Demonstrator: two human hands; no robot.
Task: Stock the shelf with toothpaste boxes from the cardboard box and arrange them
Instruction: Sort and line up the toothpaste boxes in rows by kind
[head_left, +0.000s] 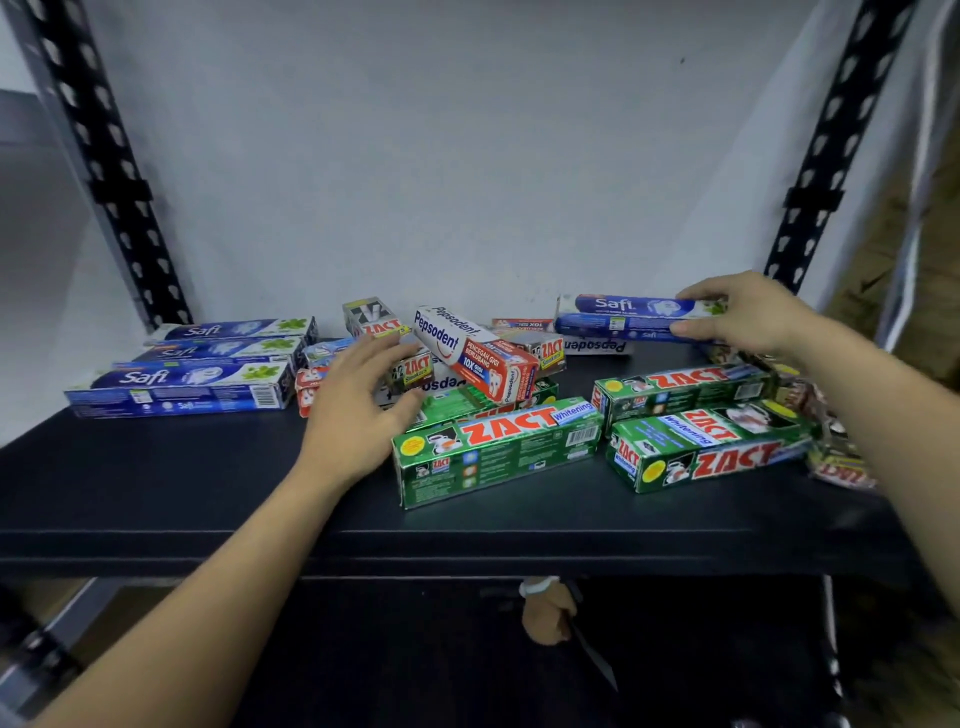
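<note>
Head view: your right hand (748, 312) pinches the blue Safi box (623, 312) at its end, thumb in front, fingers on top. Left hand (358, 400) fingers are spread over the mixed pile (467, 358). Carry the box flat past those fingers and square it against the 3 Safi boxes (182, 384) beyond.

Safi boxes (182, 387) showing deep blue, white lettering, green leaf print | Zact boxes (498, 449) glossy green, red lettering | Pepsodent box (475, 353) white and red, blue wordmark | shelf (208, 467) black | uprights (109, 166) black, rows of holes | wall (467, 156) pale grey
</note>
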